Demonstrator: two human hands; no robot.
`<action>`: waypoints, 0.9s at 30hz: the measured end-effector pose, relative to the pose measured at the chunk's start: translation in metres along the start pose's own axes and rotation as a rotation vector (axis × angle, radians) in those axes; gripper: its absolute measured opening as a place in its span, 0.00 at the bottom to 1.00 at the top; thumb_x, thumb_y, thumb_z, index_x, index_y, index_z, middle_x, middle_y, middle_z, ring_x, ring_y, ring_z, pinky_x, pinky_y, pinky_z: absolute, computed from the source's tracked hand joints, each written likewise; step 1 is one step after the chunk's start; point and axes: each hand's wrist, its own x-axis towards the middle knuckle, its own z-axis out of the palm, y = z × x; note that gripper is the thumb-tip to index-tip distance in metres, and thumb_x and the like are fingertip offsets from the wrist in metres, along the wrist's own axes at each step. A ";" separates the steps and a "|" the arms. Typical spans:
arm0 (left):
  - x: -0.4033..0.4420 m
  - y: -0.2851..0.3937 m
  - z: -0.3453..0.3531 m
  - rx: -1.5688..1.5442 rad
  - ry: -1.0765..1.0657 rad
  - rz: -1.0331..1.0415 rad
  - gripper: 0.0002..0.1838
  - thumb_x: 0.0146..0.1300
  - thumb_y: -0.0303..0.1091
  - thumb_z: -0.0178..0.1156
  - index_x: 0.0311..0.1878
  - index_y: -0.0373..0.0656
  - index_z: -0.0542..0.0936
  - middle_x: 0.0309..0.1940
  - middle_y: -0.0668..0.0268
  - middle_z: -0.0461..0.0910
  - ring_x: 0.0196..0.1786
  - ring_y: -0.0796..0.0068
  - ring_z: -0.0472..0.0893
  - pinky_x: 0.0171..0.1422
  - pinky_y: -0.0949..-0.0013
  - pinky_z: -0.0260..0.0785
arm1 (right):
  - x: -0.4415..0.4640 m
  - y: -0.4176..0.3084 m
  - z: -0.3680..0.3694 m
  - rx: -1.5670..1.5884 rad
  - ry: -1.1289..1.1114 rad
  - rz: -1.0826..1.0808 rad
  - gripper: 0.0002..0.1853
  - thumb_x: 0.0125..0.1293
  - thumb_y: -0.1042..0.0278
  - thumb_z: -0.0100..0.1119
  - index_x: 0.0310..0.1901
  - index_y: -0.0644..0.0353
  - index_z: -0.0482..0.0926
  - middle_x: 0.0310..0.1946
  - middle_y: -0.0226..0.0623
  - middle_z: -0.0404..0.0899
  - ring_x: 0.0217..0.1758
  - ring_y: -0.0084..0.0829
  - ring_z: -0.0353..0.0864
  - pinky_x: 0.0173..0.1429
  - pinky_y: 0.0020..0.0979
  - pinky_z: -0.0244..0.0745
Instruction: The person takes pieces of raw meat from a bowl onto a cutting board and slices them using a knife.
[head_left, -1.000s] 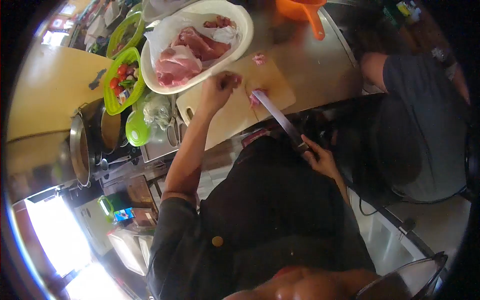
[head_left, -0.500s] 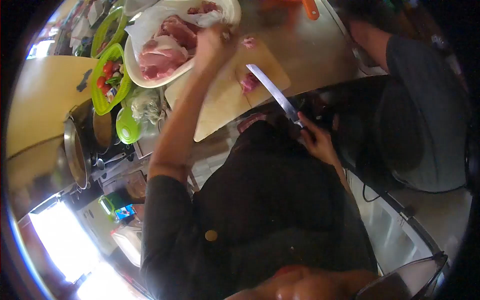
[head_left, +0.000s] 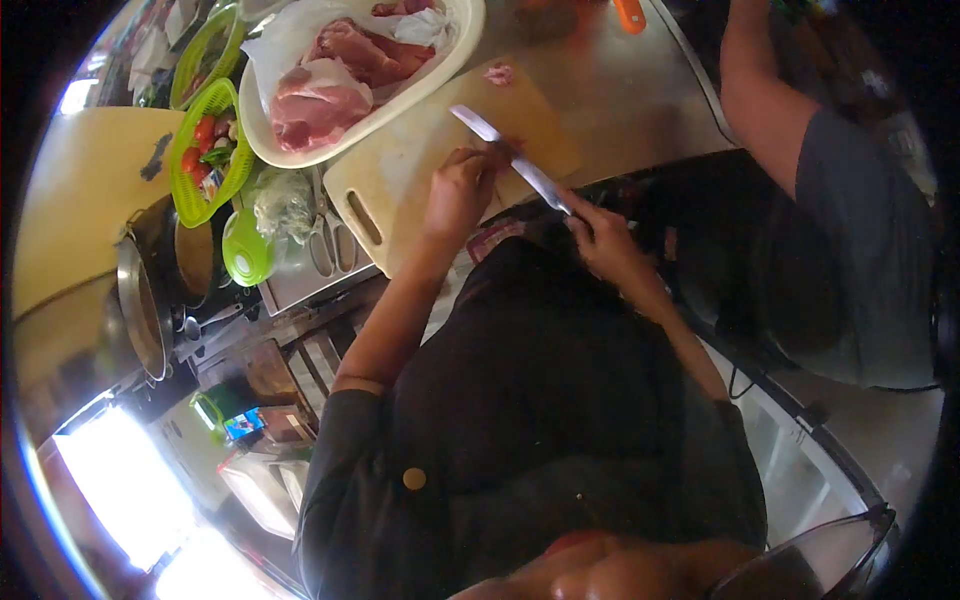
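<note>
"What's nearest?"
"The right hand (head_left: 608,248), fingers wrapped round the knife (head_left: 540,182)."
"The left hand (head_left: 462,188)?"
"Fingers bent beside the blade, over the cutting board (head_left: 400,180); I can't tell what they pinch."
"Beyond?"
"A meat scrap (head_left: 499,74) at twelve o'clock, a tub (head_left: 404,114) of meat chunks (head_left: 322,106) at eleven."

Super bright window (head_left: 125,485) at lower left, totally blown out to white with a blue-purple fringe along the curved rim. Everything else is pretty dim by comparison: the dark apron (head_left: 520,370) goes almost black, and the right side sinks into shadow. Soft shine on the metal surface (head_left: 640,90), plus pale glare on the knife blade (head_left: 535,180). Fisheye bends stuff hard near the edges, corners are black, and fine detail looks soft and a bit smeary, especially upper left.
</note>
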 end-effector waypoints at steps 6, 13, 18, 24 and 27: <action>-0.001 -0.009 0.001 -0.050 0.020 0.006 0.06 0.52 0.24 0.64 0.34 0.43 0.85 0.33 0.58 0.82 0.35 0.60 0.83 0.42 0.63 0.76 | -0.020 0.007 -0.005 0.186 -0.041 0.026 0.25 0.64 0.73 0.55 0.64 0.47 0.71 0.56 0.49 0.76 0.57 0.47 0.77 0.59 0.37 0.71; 0.003 -0.008 -0.003 -0.098 0.013 -0.036 0.06 0.53 0.25 0.64 0.34 0.44 0.85 0.33 0.59 0.83 0.35 0.60 0.83 0.41 0.64 0.76 | -0.044 -0.005 -0.014 0.266 -0.096 0.198 0.23 0.65 0.74 0.54 0.63 0.53 0.71 0.54 0.40 0.77 0.51 0.34 0.75 0.56 0.31 0.70; -0.001 -0.017 -0.004 -0.088 -0.041 -0.018 0.14 0.54 0.18 0.57 0.39 0.44 0.86 0.37 0.60 0.84 0.39 0.67 0.85 0.44 0.67 0.77 | 0.002 0.002 0.010 0.281 -0.113 0.131 0.25 0.65 0.77 0.52 0.65 0.52 0.70 0.38 0.28 0.80 0.31 0.16 0.69 0.40 0.23 0.71; -0.004 -0.024 -0.002 -0.069 0.008 -0.017 0.11 0.53 0.20 0.58 0.36 0.45 0.86 0.35 0.60 0.84 0.38 0.64 0.84 0.45 0.65 0.76 | -0.034 0.013 -0.002 0.350 -0.154 0.164 0.26 0.64 0.79 0.51 0.65 0.55 0.70 0.48 0.29 0.78 0.37 0.18 0.73 0.44 0.23 0.72; 0.001 -0.024 -0.005 -0.010 0.033 -0.030 0.09 0.48 0.20 0.60 0.33 0.42 0.85 0.31 0.58 0.83 0.35 0.60 0.83 0.42 0.63 0.76 | -0.050 0.014 -0.008 0.376 -0.127 0.117 0.26 0.63 0.81 0.51 0.64 0.55 0.70 0.56 0.32 0.77 0.46 0.23 0.78 0.52 0.25 0.74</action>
